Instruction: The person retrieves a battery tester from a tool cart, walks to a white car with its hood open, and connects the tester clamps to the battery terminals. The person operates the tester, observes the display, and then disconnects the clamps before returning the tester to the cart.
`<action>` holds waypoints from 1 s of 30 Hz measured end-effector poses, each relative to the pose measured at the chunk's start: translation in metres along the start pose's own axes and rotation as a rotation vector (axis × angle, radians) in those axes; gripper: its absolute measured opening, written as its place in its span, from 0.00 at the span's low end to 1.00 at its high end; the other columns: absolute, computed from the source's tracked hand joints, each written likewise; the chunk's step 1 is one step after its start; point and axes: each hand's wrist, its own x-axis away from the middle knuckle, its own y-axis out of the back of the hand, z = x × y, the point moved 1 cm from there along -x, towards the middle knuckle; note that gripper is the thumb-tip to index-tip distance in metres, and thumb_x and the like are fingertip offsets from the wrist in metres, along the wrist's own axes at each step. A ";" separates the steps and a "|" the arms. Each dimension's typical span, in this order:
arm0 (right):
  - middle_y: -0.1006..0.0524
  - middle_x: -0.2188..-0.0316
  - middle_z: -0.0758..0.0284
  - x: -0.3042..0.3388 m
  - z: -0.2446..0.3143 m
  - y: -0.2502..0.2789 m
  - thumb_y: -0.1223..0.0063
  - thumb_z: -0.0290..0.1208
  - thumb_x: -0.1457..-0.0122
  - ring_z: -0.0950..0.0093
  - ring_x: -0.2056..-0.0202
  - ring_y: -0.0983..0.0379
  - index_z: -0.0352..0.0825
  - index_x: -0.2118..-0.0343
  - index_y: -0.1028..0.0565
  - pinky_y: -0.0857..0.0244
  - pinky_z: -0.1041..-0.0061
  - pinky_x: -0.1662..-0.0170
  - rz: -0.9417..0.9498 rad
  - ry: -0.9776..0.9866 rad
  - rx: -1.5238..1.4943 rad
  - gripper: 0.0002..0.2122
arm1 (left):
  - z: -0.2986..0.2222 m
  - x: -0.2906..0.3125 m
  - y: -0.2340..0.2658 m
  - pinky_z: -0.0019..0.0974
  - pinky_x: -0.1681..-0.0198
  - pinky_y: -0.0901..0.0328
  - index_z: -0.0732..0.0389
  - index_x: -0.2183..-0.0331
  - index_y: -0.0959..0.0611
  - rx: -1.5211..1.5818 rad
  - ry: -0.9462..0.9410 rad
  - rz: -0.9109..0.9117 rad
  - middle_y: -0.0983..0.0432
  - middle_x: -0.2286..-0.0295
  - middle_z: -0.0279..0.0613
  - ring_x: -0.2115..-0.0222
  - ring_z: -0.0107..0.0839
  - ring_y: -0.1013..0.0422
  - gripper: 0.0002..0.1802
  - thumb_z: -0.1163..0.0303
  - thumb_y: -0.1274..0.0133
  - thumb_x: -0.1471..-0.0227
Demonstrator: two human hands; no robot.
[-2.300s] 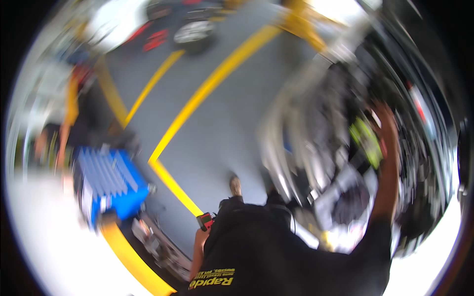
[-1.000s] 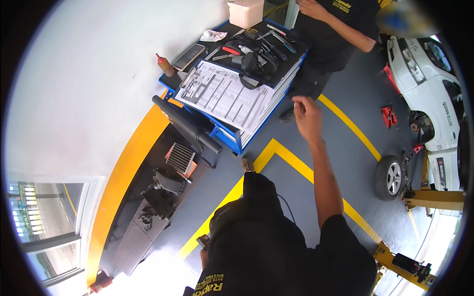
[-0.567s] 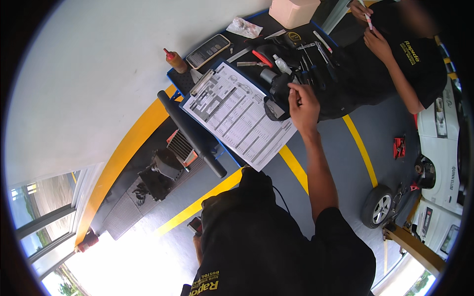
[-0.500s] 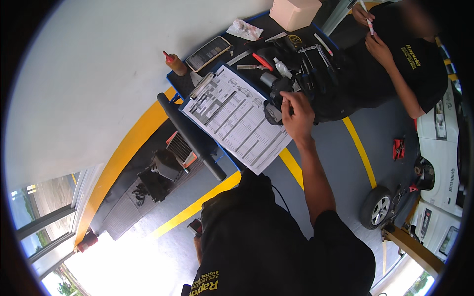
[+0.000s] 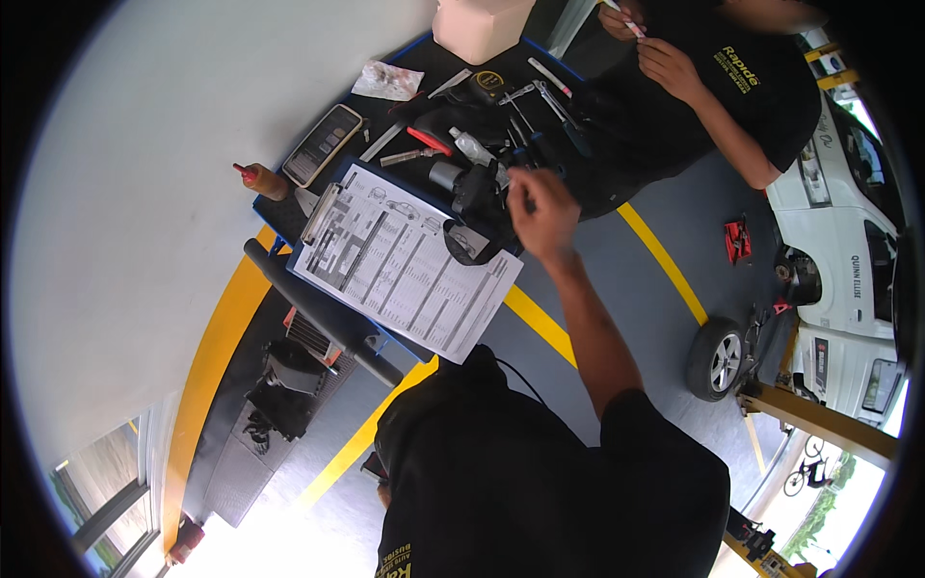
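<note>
My right hand (image 5: 545,214) hovers by the right end of a clipboard, fingers curled, slightly blurred; whether anything is in them is hidden. Beside its fingertips sits a black part (image 5: 474,196) with a grey cylindrical end. Its rounded dark lower piece (image 5: 466,243) overlaps the printed form (image 5: 405,265) on the blue clipboard (image 5: 301,258). My left hand (image 5: 383,496) shows only as a sliver at the left edge of my torso, next to a small dark device (image 5: 374,468) it appears to hold; its fingers are mostly hidden.
On the black-topped cart lie a phone (image 5: 323,144), red-handled tool (image 5: 430,142), white tube (image 5: 470,146), screwdrivers and wrenches. A squeeze bottle (image 5: 262,181) stands at its left corner. Across it, a co-worker (image 5: 713,87) holds a white pen. A wheel (image 5: 716,360) rests near a white vehicle.
The view has swung, so the cart and clipboard appear further left. My right hand has drawn slightly away from the black part, uncovering more of it. My left hand stays low.
</note>
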 end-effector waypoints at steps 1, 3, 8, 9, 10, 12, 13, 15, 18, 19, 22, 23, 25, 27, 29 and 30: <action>0.19 0.67 0.65 -0.024 -0.027 0.001 0.36 0.26 0.36 0.63 0.65 0.18 0.40 0.58 0.17 0.24 0.60 0.60 -0.049 -0.135 0.066 0.06 | -0.002 0.001 0.003 0.49 0.55 0.27 0.70 0.58 0.12 -0.002 -0.005 -0.003 0.14 0.61 0.59 0.57 0.51 0.18 0.29 0.49 0.34 0.44; 0.16 0.60 0.59 -0.078 -0.105 0.005 0.39 0.32 0.33 0.56 0.57 0.16 0.39 0.54 0.18 0.23 0.55 0.54 -0.113 -0.219 0.271 0.08 | -0.011 -0.004 0.012 0.49 0.55 0.27 0.70 0.58 0.12 -0.027 -0.033 0.005 0.14 0.61 0.59 0.58 0.50 0.18 0.29 0.50 0.34 0.44; 0.14 0.53 0.56 -0.155 -0.181 -0.010 0.34 0.44 0.35 0.54 0.48 0.16 0.39 0.51 0.15 0.22 0.53 0.48 0.490 -0.453 0.501 0.16 | -0.023 -0.015 0.033 0.49 0.55 0.27 0.70 0.58 0.12 -0.060 -0.092 -0.008 0.14 0.61 0.58 0.58 0.49 0.18 0.28 0.50 0.33 0.45; 0.14 0.54 0.56 -0.160 -0.178 -0.011 0.33 0.44 0.36 0.54 0.49 0.16 0.39 0.53 0.14 0.22 0.53 0.48 0.528 -0.445 0.508 0.16 | -0.029 -0.021 0.037 0.49 0.55 0.27 0.70 0.58 0.12 -0.068 -0.111 -0.010 0.14 0.61 0.58 0.58 0.49 0.18 0.28 0.51 0.33 0.45; 0.13 0.55 0.58 -0.159 -0.174 -0.012 0.32 0.44 0.37 0.54 0.50 0.16 0.41 0.57 0.13 0.22 0.53 0.49 0.442 -0.404 0.530 0.13 | -0.036 -0.027 0.037 0.49 0.55 0.27 0.70 0.58 0.12 -0.077 -0.135 -0.005 0.14 0.61 0.57 0.58 0.48 0.18 0.28 0.51 0.33 0.45; 0.15 0.58 0.60 -0.150 -0.157 -0.001 0.31 0.43 0.39 0.54 0.53 0.16 0.42 0.60 0.15 0.22 0.52 0.52 0.249 -0.347 0.410 0.11 | -0.057 -0.042 0.035 0.49 0.55 0.27 0.70 0.59 0.12 -0.106 -0.178 0.021 0.14 0.61 0.57 0.59 0.48 0.18 0.28 0.51 0.33 0.46; 0.17 0.60 0.62 -0.139 -0.148 0.006 0.32 0.41 0.39 0.55 0.57 0.16 0.42 0.60 0.16 0.23 0.53 0.55 0.056 -0.247 0.458 0.10 | -0.069 -0.050 0.035 0.48 0.55 0.27 0.70 0.59 0.12 -0.116 -0.205 0.029 0.14 0.61 0.57 0.59 0.48 0.18 0.28 0.51 0.33 0.46; 0.19 0.62 0.64 -0.120 -0.102 0.026 0.35 0.41 0.35 0.55 0.59 0.19 0.41 0.61 0.17 0.26 0.55 0.56 -0.279 -0.060 0.185 0.09 | -0.088 -0.062 0.037 0.48 0.55 0.27 0.70 0.59 0.12 -0.136 -0.251 0.029 0.14 0.61 0.56 0.59 0.47 0.18 0.28 0.51 0.32 0.46; 0.22 0.59 0.61 -0.054 -0.013 0.082 0.36 0.29 0.35 0.55 0.56 0.24 0.34 0.56 0.22 0.27 0.56 0.53 -0.442 0.091 0.120 0.09 | -0.122 -0.082 0.033 0.48 0.55 0.27 0.70 0.59 0.12 -0.167 -0.345 0.061 0.14 0.61 0.56 0.59 0.46 0.18 0.27 0.52 0.32 0.47; 0.22 0.60 0.58 -0.016 0.004 0.095 0.39 0.29 0.32 0.51 0.57 0.23 0.32 0.53 0.27 0.27 0.54 0.55 -0.438 0.012 0.091 0.11 | -0.134 -0.089 0.028 0.48 0.55 0.27 0.70 0.59 0.12 -0.184 -0.386 0.087 0.14 0.61 0.55 0.59 0.46 0.18 0.27 0.52 0.32 0.47; 0.18 0.59 0.51 0.127 0.041 0.122 0.50 0.34 0.24 0.49 0.65 0.17 0.34 0.53 0.30 0.25 0.53 0.66 -0.136 -0.310 0.182 0.08 | -0.157 -0.105 0.015 0.48 0.55 0.27 0.70 0.59 0.12 -0.240 -0.512 0.165 0.14 0.61 0.55 0.60 0.45 0.18 0.27 0.52 0.32 0.47; 0.18 0.62 0.53 0.185 0.049 0.128 0.50 0.35 0.23 0.51 0.64 0.18 0.36 0.49 0.29 0.26 0.56 0.66 -0.085 -0.451 0.204 0.09 | -0.160 -0.108 0.015 0.48 0.55 0.27 0.70 0.59 0.12 -0.266 -0.557 0.185 0.14 0.61 0.55 0.60 0.45 0.18 0.27 0.53 0.31 0.48; 0.16 0.62 0.54 0.318 0.069 0.153 0.48 0.36 0.24 0.52 0.67 0.18 0.36 0.40 0.30 0.25 0.56 0.66 -0.118 -0.644 0.332 0.16 | -0.159 -0.117 0.017 0.47 0.55 0.27 0.70 0.60 0.12 -0.328 -0.646 0.235 0.14 0.61 0.54 0.60 0.44 0.18 0.27 0.53 0.31 0.48; 0.17 0.65 0.53 0.458 0.104 0.177 0.48 0.35 0.24 0.54 0.70 0.19 0.33 0.32 0.34 0.27 0.57 0.67 -0.191 -1.105 0.353 0.22 | -0.149 -0.125 0.018 0.47 0.55 0.27 0.70 0.60 0.12 -0.407 -0.738 0.298 0.14 0.61 0.54 0.60 0.44 0.18 0.27 0.53 0.31 0.48; 0.17 0.67 0.55 0.541 0.179 0.219 0.48 0.34 0.25 0.59 0.70 0.20 0.31 0.32 0.33 0.28 0.59 0.67 -0.287 -1.328 0.160 0.23 | -0.131 -0.137 0.033 0.47 0.55 0.27 0.70 0.60 0.12 -0.456 -0.814 0.324 0.14 0.61 0.53 0.60 0.43 0.19 0.27 0.53 0.31 0.49; 0.18 0.68 0.57 0.586 0.220 0.240 0.49 0.34 0.25 0.61 0.70 0.20 0.31 0.31 0.33 0.28 0.60 0.67 -0.359 -1.448 0.067 0.23 | -0.119 -0.144 0.039 0.47 0.55 0.27 0.70 0.60 0.12 -0.502 -0.850 0.355 0.13 0.61 0.53 0.60 0.43 0.19 0.27 0.54 0.31 0.49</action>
